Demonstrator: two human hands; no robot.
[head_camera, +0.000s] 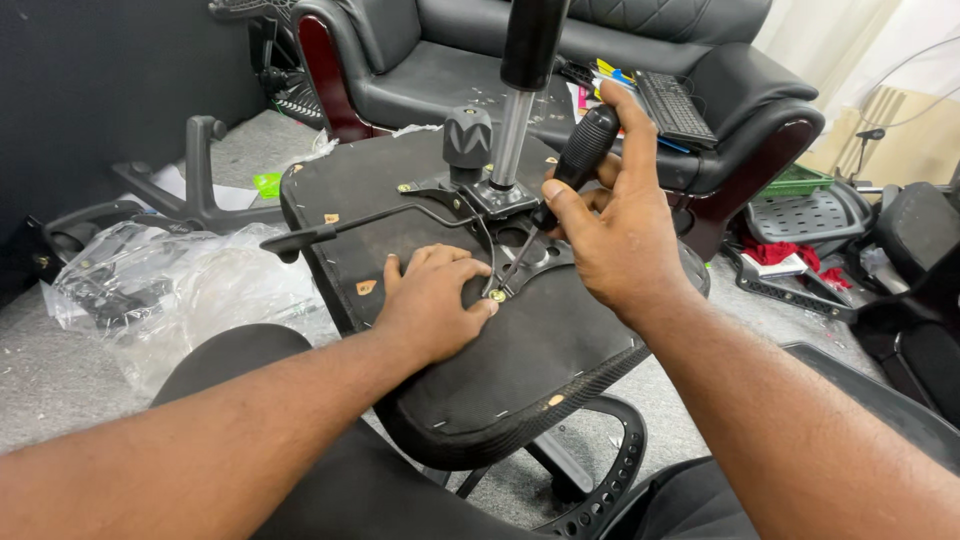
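Note:
An upturned office chair seat (520, 360) lies across my lap, black fabric underside up. A black metal mechanism plate (535, 255) with a lever (340, 232) and a gas cylinder (515, 120) sits on it. My right hand (610, 235) grips a black-handled screwdriver (580, 155), its tip at a brass-coloured screw (497, 295) on the plate's edge. My left hand (435, 300) rests flat on the seat, fingertips touching the screw.
A black leather armchair (440, 70) stands behind, with a keyboard (672, 105) on it. Crumpled clear plastic wrap (170, 285) lies on the grey carpet at left, beside a chair armrest (200, 170). More chair parts (810, 215) and a green basket (795, 180) are at right.

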